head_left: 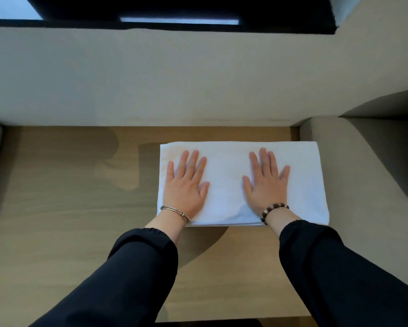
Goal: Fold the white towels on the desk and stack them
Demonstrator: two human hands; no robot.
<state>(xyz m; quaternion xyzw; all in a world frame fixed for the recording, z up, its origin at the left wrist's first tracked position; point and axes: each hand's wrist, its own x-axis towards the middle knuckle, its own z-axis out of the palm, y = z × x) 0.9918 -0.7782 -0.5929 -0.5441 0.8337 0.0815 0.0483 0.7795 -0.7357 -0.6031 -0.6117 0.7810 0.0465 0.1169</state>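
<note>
Pressing fingers point(193, 161) straight and slightly fanned, gripping nothing, palms down on the folded white towel point(226, 182). Resting the left hand point(185, 187) on the towel's 9 o'clock half and the right hand point(265, 185) just past centre toward 3 o'clock, leaving bare cloth between the 2 thumbs. Judging the step as flattening a finished fold: probably best done by pressing evenly through both palms, then stroking outward toward 9 and 3 o'clock, chasing wrinkles to the ends without dragging the top layer off the layered edge showing at 6 o'clock. Watching the faint ridge near the right wrist, likely needing a firmer pass. Finding the towel under all 10 fingertips, reaching a little beyond them toward 12 o'clock and well past the right hand toward 3 o'clock. Placing it on the wooden desk point(68, 208) at the 3 o'clock side, close against the beige panel point(363, 173). Not telling whether 1 towel or several are lying here.
</note>
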